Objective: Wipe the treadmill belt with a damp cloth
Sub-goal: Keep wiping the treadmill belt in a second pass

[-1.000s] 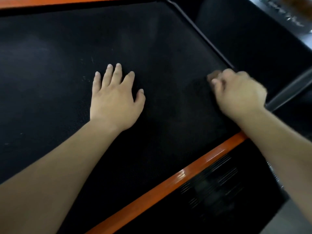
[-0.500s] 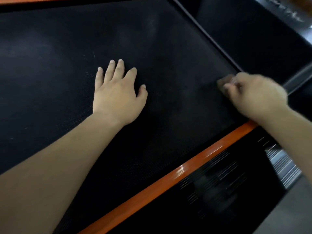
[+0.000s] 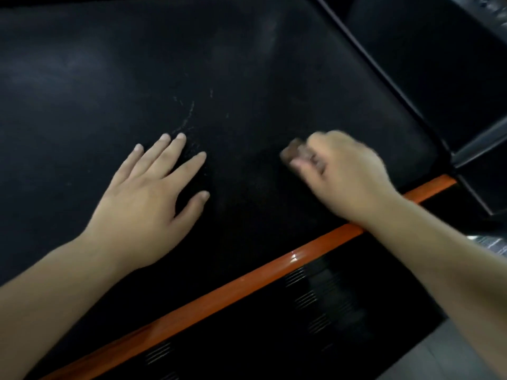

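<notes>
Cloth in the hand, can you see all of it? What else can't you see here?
Cloth: head view, mostly hidden in the right hand; only a blurred brown corner shows, so wetness is unclear.
Belt: head view, cut off by the top and left edges; the left hand covers a patch.
Lettering, top right: head view, cut by the edge and too blurred to read.
</notes>
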